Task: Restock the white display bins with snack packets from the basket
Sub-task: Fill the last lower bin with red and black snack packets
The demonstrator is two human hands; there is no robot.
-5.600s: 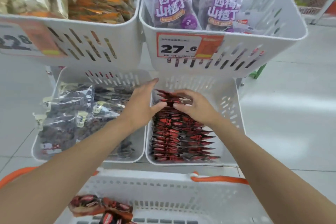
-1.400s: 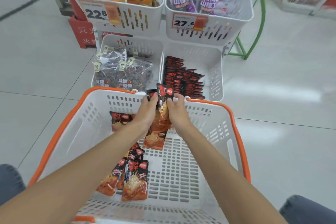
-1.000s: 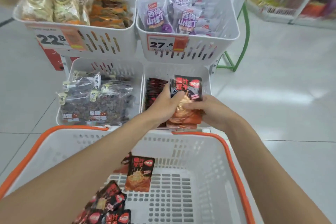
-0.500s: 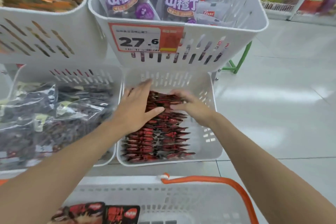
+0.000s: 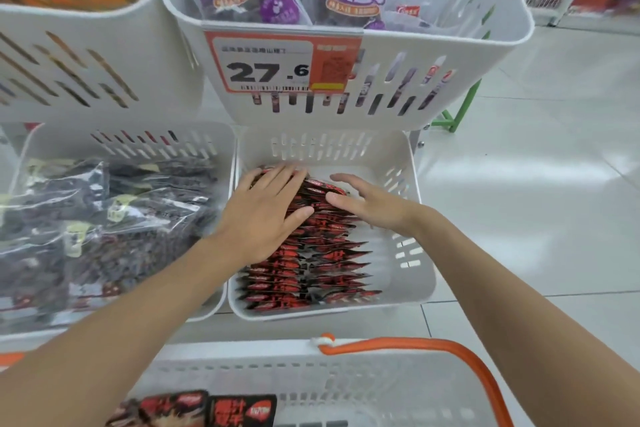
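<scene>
A row of red-and-black snack packets [image 5: 311,270] stands on edge in the lower right white display bin [image 5: 420,274]. My left hand [image 5: 266,215] lies flat with straight fingers on the far end of the row. My right hand [image 5: 370,204] touches the same end from the right, fingers extended. At the bottom of the head view is the white basket [image 5: 346,378] with an orange handle, and a few red-and-black packets [image 5: 207,409] lie in it.
The lower left bin [image 5: 138,146] holds clear bags of dark snacks. Above hang a bin of purple packets [image 5: 450,55] with a 27.6 price tag [image 5: 280,66] and a bin of orange packets [image 5: 104,62]. Pale tiled floor lies to the right.
The packets I carried from the basket now stand in the lower right bin. Both hands have flattened onto the far end of the row, and the view has moved closer.
</scene>
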